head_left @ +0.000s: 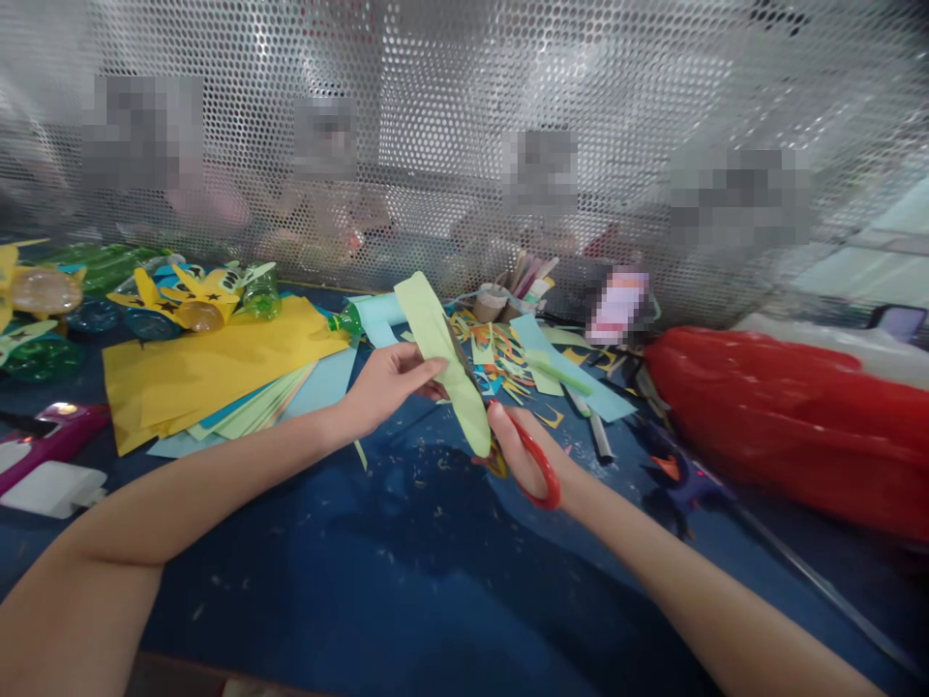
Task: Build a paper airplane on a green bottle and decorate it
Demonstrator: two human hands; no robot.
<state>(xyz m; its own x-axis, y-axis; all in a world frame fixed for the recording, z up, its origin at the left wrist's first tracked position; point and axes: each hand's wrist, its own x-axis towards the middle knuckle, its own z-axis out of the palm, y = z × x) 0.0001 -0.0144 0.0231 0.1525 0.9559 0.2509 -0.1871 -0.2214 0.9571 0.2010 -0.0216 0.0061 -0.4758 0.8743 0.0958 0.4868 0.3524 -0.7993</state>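
Between thumb and fingers my left hand [396, 378] pinches a long light-green paper strip [442, 358], tilted above the blue table. One end of the strip is rounded. My right hand [523, 450] grips a pair of red-handled scissors [548, 484], its fingers through the loops. The dark blades lie along the right edge of the strip, partly behind it. Thin paper scraps [500, 358] in orange, yellow and green are scattered just beyond the scissors.
Yellow sheets [224, 368] and coloured papers lie left, before decorated plastic bottles [261, 290]. A marker [601, 438], a glue gun [686, 474] and a red plastic bag [791, 426] are on the right. A perforated metal screen [435, 126] stands behind the table [363, 581].
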